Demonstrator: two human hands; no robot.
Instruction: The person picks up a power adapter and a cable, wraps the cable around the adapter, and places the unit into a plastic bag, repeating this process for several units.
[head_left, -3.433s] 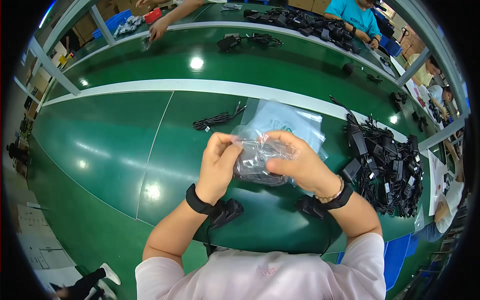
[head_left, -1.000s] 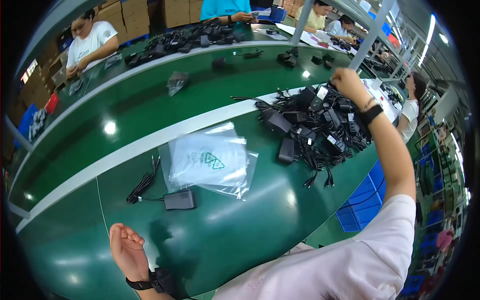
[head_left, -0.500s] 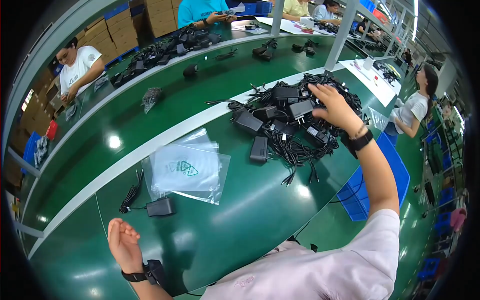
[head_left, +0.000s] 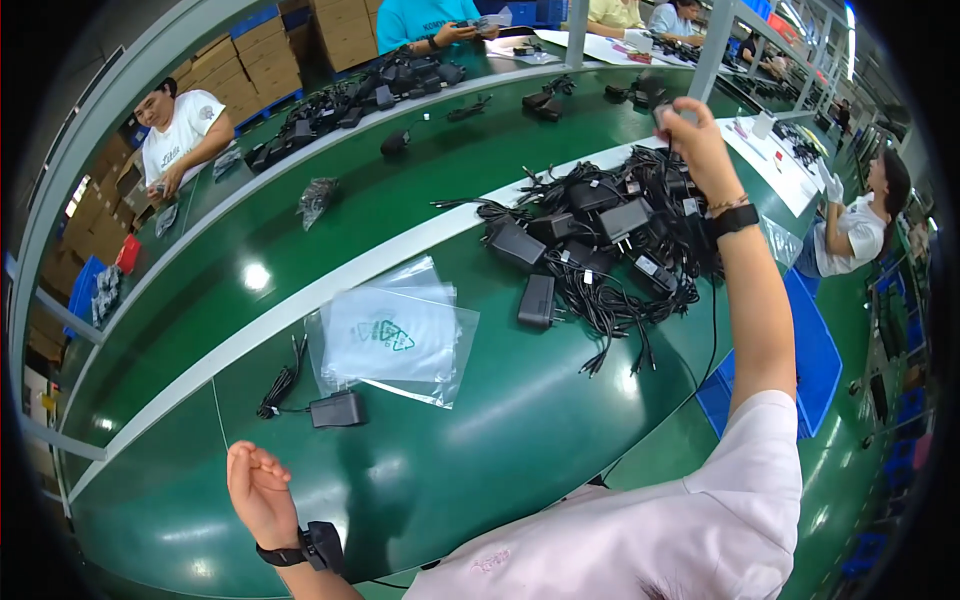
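Observation:
My right hand (head_left: 703, 150) is raised over the far right edge of a heap of black power adapters (head_left: 625, 220) with bundled cords. Its fingers are closed on a power adapter (head_left: 662, 116), mostly hidden by them. Low on the left, my left hand (head_left: 262, 495) hovers above the green tabletop, fingers loosely curled and holding nothing. Beyond it lies a single power adapter (head_left: 338, 409) with its cord (head_left: 281, 388) bundled. Just right of that is a stack of clear plastic bags (head_left: 395, 335) with a green printed mark.
A white rail (head_left: 330, 282) separates my table from a green conveyor carrying a bagged item (head_left: 317, 203) and several adapters. Grey posts (head_left: 712, 50) rise beyond. A blue bin (head_left: 800, 350) stands below the table's right edge. Co-workers sit across and to the right.
My right hand has gone from spread over the heap to farther away and higher, its fingers now closed on an adapter. My left hand stays nearly still. The whole view has shifted slightly.

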